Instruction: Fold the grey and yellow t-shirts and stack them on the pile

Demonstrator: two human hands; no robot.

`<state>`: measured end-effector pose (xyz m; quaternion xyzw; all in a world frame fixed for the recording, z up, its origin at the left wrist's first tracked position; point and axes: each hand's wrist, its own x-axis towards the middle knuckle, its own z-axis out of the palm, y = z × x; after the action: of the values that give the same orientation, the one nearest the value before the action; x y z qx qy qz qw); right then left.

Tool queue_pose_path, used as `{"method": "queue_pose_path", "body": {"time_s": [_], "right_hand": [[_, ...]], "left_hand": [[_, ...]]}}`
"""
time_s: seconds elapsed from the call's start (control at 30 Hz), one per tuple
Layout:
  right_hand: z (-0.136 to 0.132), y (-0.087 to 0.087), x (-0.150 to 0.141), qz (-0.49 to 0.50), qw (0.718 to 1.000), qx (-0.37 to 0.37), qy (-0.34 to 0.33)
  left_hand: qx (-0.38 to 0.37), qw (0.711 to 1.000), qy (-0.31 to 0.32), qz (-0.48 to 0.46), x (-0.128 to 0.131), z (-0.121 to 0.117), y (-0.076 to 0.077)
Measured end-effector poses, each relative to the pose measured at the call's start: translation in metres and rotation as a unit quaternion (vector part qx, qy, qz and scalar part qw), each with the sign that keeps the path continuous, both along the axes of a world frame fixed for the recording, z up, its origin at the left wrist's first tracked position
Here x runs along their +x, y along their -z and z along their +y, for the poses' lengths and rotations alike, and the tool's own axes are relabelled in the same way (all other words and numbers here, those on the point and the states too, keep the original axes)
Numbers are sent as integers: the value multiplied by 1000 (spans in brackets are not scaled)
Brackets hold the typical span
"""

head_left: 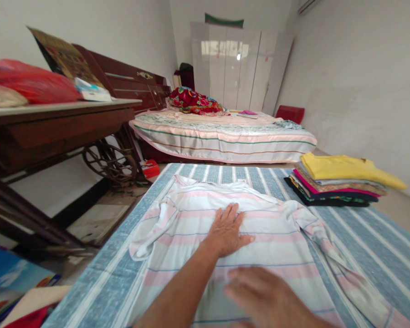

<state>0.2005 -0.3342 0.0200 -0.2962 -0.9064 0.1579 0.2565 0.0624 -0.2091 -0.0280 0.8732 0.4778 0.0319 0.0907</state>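
A pink-and-white striped shirt (269, 246) lies spread out on a blue-and-white striped cloth (372, 232) in front of me. My left hand (227, 230) rests flat on the middle of the shirt, fingers stretched out and pointing away. Lower and nearer the camera, my right hand (266, 296) also lies on the shirt, blurred by motion, its fingers pointing left and apparently flat. One sleeve (331, 255) trails off to the right, and the other sleeve (150, 232) is bunched up on the left.
A stack of folded clothes (341, 180) with a yellow one on top sits at the cloth's far right. A bed (225, 134) with a red bundle stands behind. On the left is a dark wooden sewing table (54, 123) carrying bags. A white wardrobe (239, 66) stands at the back.
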Motion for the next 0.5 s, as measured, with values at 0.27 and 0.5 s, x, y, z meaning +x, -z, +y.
{"method": "queue_pose_path", "body": {"time_s": [0.27,0.5], "right_hand": [[222,1,43,-66,910,-102,396],[293,20,34,-80,859,-223,453]], "left_hand": [[20,999,-3,-25,1,-2,5],[21,999,-5,-34,2,-5,1]]}}
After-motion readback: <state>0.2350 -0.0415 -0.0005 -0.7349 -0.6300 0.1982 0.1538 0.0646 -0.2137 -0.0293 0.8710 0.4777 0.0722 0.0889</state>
